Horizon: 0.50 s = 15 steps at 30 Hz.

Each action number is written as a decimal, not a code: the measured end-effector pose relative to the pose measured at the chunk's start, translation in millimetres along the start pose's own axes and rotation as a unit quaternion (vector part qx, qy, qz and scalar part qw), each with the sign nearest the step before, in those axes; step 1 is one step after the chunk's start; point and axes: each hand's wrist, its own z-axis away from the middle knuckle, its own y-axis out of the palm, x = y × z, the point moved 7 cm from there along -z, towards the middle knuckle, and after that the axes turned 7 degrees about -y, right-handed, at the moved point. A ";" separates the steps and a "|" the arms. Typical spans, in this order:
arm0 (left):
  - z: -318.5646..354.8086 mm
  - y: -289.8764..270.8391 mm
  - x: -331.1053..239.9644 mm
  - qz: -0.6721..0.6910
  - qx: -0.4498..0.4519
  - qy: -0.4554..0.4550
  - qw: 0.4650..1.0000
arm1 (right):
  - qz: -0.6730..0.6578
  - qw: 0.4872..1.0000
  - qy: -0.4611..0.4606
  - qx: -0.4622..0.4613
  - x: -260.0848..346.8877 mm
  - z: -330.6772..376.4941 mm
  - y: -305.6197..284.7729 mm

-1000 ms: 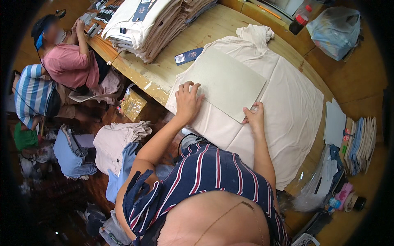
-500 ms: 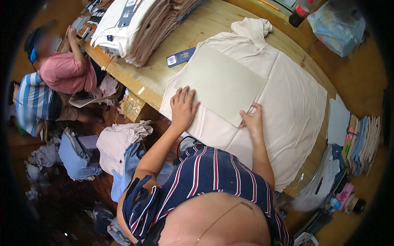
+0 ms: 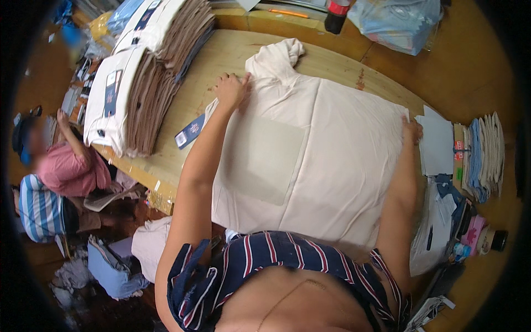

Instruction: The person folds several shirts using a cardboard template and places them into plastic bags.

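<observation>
A pale cream shirt [image 3: 343, 149] lies spread on the table, its bunched sleeve [image 3: 276, 58] at the far side. On its left part rests a flat, greyish-beige card sheet [image 3: 263, 160], with a fold of cloth running just right of it. My left hand [image 3: 231, 91] is at the shirt's far left edge near the sleeve, fingers apart and thumb against the cloth. At the far right corner, my right hand [image 3: 411, 131] has its fingers closed on the shirt's edge. A dark blue hang tag [image 3: 189, 131] sticks out beside my left forearm.
Tall stacks of folded shirts [image 3: 146, 99] stand at the left of the table [image 3: 227, 44]. Papers [image 3: 437, 141] and folded garments [image 3: 484, 157] lie on the right. A drink bottle [image 3: 336, 16] and plastic bag [image 3: 395, 22] are beyond. Two people [image 3: 72, 160] sit at left.
Both hands have left the card sheet: the left reached to the shirt's far edge, the right to its right corner. The view has turned, and shirt and card appear rotated with it.
</observation>
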 end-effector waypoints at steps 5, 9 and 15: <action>-40.5 59.2 -83.2 -0.302 0.352 0.321 0.826 | -0.175 0.981 -0.087 -0.012 -28.4 -56.4 21.9; -60.8 62.4 -25.7 0.410 0.445 -0.118 0.788 | -0.450 0.891 -0.054 0.035 -23.1 -30.2 -8.6; -36.0 -43.3 -18.0 0.431 0.318 0.121 0.835 | -0.535 0.829 -0.158 0.040 -36.1 34.0 -103.5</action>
